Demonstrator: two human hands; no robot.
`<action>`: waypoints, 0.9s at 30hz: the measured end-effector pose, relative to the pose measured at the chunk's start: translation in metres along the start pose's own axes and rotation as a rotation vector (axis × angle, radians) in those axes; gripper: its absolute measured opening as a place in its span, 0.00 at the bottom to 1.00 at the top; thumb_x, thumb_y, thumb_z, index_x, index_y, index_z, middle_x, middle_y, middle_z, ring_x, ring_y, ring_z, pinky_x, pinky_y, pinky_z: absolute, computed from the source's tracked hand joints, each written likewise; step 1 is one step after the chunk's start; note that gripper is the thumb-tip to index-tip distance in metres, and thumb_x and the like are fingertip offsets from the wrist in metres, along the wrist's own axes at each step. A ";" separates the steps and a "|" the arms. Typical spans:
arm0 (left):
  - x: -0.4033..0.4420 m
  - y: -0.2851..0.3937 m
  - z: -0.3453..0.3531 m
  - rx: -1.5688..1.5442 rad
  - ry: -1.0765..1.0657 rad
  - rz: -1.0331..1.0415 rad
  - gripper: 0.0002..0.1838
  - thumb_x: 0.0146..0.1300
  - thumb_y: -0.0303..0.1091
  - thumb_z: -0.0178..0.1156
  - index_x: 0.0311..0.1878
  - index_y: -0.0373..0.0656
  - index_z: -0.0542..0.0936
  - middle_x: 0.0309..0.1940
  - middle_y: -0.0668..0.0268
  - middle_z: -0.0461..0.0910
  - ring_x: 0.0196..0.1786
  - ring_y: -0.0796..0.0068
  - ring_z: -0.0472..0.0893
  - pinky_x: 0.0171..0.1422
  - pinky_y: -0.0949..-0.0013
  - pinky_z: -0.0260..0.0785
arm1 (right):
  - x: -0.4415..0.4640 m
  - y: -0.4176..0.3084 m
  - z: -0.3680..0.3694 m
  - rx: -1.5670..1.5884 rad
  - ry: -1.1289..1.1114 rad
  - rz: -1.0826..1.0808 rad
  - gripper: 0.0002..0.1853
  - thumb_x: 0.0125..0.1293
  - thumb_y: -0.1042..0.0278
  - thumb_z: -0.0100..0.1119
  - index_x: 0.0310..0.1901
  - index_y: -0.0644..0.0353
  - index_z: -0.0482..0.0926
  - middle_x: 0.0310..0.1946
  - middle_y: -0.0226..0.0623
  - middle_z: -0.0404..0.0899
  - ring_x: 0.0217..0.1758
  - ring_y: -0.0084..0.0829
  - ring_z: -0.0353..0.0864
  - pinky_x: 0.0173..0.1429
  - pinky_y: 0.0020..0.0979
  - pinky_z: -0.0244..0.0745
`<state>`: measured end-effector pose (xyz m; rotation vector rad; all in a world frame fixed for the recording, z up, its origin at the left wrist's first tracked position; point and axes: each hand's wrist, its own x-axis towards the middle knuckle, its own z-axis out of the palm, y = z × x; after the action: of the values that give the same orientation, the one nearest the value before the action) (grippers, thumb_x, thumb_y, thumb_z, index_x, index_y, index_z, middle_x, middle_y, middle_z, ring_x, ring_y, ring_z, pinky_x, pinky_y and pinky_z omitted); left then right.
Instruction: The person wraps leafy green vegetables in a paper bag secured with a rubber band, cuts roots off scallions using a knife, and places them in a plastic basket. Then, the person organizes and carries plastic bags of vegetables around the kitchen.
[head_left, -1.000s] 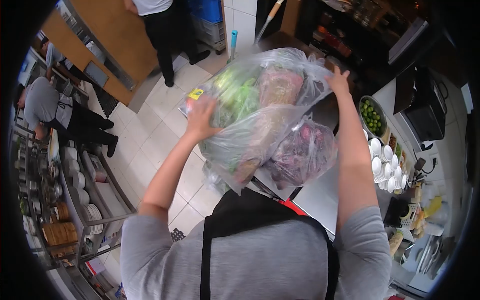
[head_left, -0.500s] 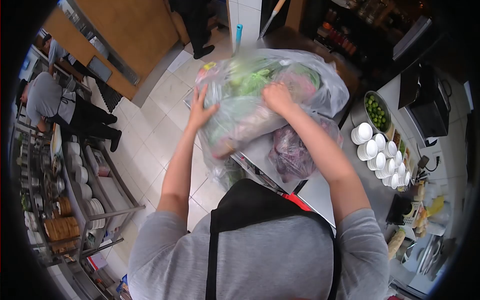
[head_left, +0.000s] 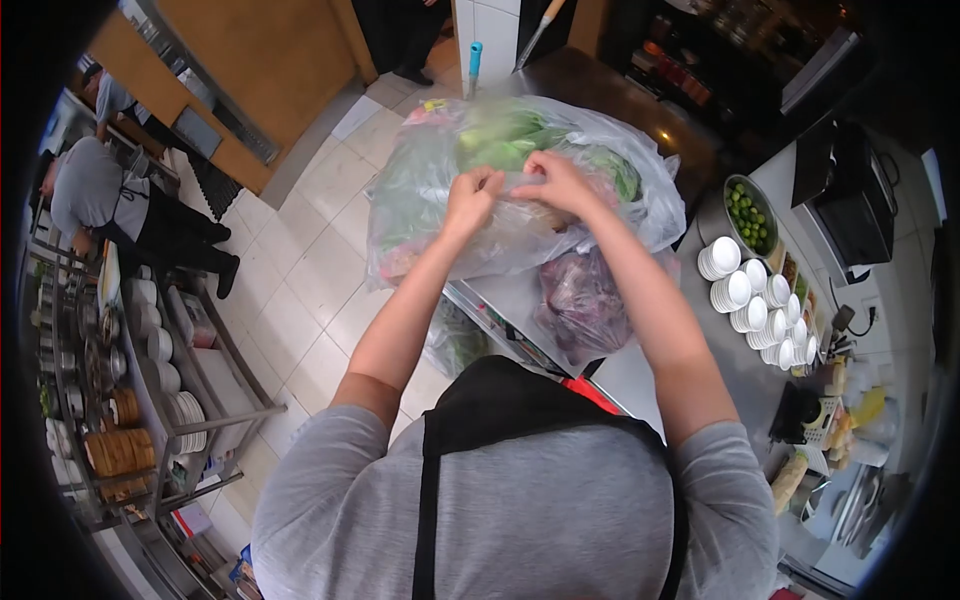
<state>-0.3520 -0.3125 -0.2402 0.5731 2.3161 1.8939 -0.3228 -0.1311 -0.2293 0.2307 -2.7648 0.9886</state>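
Note:
A large clear plastic bag (head_left: 420,205) bulges with leafy green vegetables (head_left: 510,130) and pinkish contents. It lies at the far end of the steel counter. Over its middle, my left hand (head_left: 474,200) pinches the film between closed fingers. Close by on the right, my right hand (head_left: 556,185) also grips the film, thumb against fingers. The stretch of plastic between the hands is pulled up. Nearer to me sits a second clear bag (head_left: 585,300) with dark reddish-purple contents that I cannot name. A further bag with greens (head_left: 458,340) hangs low beside the counter.
Stacks of white bowls (head_left: 750,305) and a metal bowl of limes (head_left: 750,215) stand on the right-hand counter (head_left: 690,330), near a black appliance (head_left: 850,205). At left, a metal rack (head_left: 190,400) holds dishes; a person in grey (head_left: 100,195) bends beside it.
My left hand has moved right, from the bag's left side to its middle, and now pinches the film. My right hand has stayed near the middle. The bag's plastic lies more spread to the left.

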 end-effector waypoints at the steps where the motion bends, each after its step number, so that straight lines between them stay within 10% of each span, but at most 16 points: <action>1: 0.001 -0.003 0.007 -0.004 -0.004 0.004 0.14 0.59 0.35 0.56 0.20 0.37 0.70 0.13 0.69 0.62 0.20 0.83 0.61 0.25 0.72 0.54 | 0.003 -0.007 0.006 -0.062 0.013 0.069 0.20 0.43 0.55 0.68 0.31 0.59 0.73 0.33 0.40 0.74 0.36 0.40 0.74 0.39 0.38 0.68; 7: -0.008 -0.008 0.019 0.167 0.089 0.111 0.16 0.46 0.31 0.57 0.16 0.39 0.59 0.12 0.69 0.55 0.19 0.81 0.56 0.22 0.70 0.50 | 0.011 -0.002 0.027 -0.095 0.192 0.132 0.16 0.40 0.71 0.63 0.30 0.59 0.66 0.30 0.43 0.72 0.35 0.46 0.73 0.37 0.41 0.66; 12: -0.007 0.001 0.021 0.340 0.162 0.121 0.15 0.40 0.34 0.60 0.14 0.38 0.63 0.10 0.54 0.65 0.16 0.55 0.67 0.24 0.58 0.60 | 0.013 -0.004 0.033 -0.046 0.359 0.067 0.19 0.38 0.79 0.59 0.35 0.59 0.66 0.31 0.45 0.72 0.38 0.47 0.73 0.40 0.41 0.67; 27: -0.029 0.017 0.033 0.447 0.159 0.328 0.24 0.47 0.39 0.67 0.14 0.37 0.63 0.09 0.54 0.61 0.15 0.50 0.64 0.22 0.58 0.59 | 0.014 0.024 0.004 -0.273 0.323 0.329 0.09 0.56 0.75 0.47 0.40 0.61 0.67 0.44 0.51 0.69 0.45 0.55 0.74 0.45 0.49 0.70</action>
<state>-0.3106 -0.2890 -0.2356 0.9259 2.9311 1.5758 -0.3416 -0.1166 -0.2432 -0.4009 -2.6361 0.6270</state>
